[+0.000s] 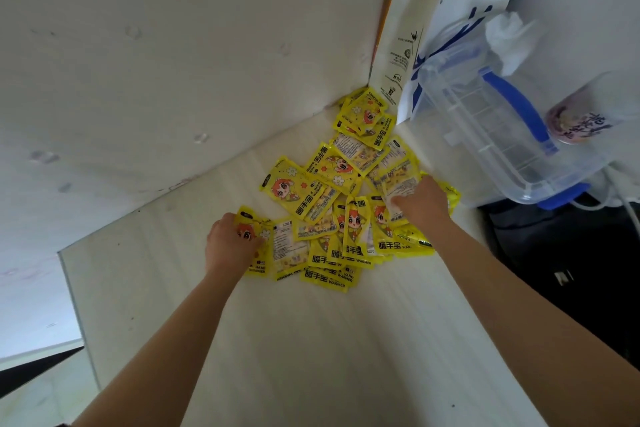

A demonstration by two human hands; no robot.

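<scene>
Several yellow hand-warmer packets (332,180) with a cartoon figure lie in a loose heap on a pale wooden table (311,340), reaching into the corner by the wall. My left hand (230,244) grips the leftmost packet (254,236) at the heap's near left edge, fingers curled over it. On the heap's right side my right hand (420,201) pinches a packet (401,185) that lies printed side up.
A white paper coffee bag (440,10) stands in the corner against the wall. A clear plastic box with blue handle and clips (491,125) sits at the right, a drink cup (581,114) beside it. A black object (568,274) lies past the table's right edge.
</scene>
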